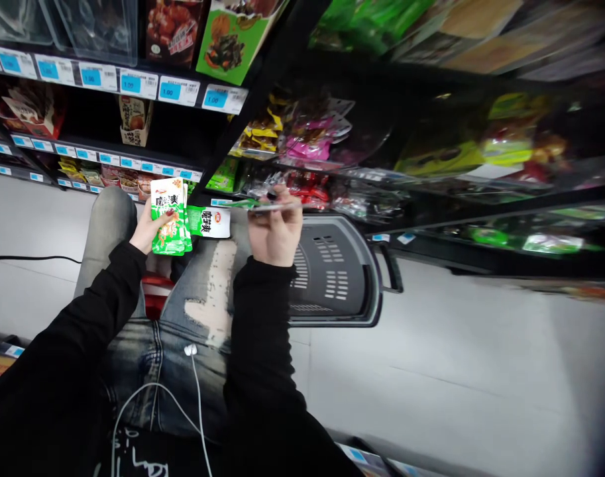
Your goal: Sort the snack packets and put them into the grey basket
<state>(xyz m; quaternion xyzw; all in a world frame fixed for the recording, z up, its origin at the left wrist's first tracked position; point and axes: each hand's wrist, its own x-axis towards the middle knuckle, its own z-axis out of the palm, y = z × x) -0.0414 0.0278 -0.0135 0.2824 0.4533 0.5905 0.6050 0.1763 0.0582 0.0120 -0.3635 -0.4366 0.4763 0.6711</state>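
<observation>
Above my left knee, my left hand point(150, 228) is closed on a small stack of green-and-white snack packets point(170, 218), their printed fronts facing me. Another packet of the same colours point(213, 222) lies on my right thigh, just right of the stack. My right hand point(276, 228) is raised over the near end of the basket, pinching a thin green-and-white snack packet point(262, 205) seen almost edge-on. The grey shopping basket point(354, 291) stands on the floor to the right of my legs, partly hidden by my right arm.
Dark shelves with price labels point(177, 91) run across the front and right. Bagged snacks point(307, 136) fill the shelf beyond my right hand, and a small box point(134, 119) stands on the left shelf. A white earphone cable point(199, 397) hangs over my lap. Pale floor point(456, 344) shows at right.
</observation>
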